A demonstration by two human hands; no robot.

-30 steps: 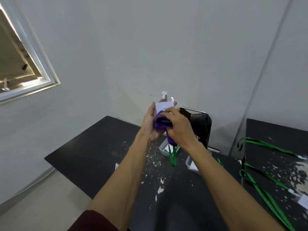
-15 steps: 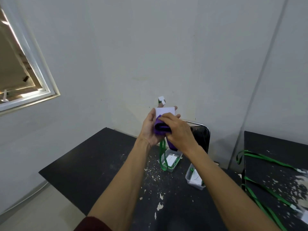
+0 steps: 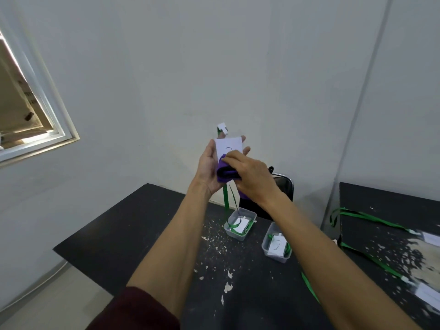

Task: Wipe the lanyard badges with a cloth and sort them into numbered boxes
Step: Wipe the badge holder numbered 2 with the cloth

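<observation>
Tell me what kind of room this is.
Probably a bare workroom or makeshift sorting station: plain grey walls, a chipped black table, and small plastic boxes holding numbered badges.

Black table (image 3: 133,234): left box (image 3: 238,236), right box (image 3: 277,258), white flecks (image 3: 228,287). Side table (image 3: 381,206): green lanyards (image 3: 371,219).

the lower half of the white paper badge card (image 3: 229,146) in the grip lies under the bunched purple cloth (image 3: 225,173) and the right hand (image 3: 252,179). its fingertips cover most of the inked mark, so it cannot be read. the fingers of the left hand (image 3: 208,167) sit behind the card, only their tips showing. the green lanyard strap (image 3: 225,201) vanishes behind the cloth at its top. below the grip, the card in the clear plastic box (image 3: 238,235) is too small to read. far right of the grip, the white badges (image 3: 431,239) are blurred and cut by the picture's edge.
</observation>
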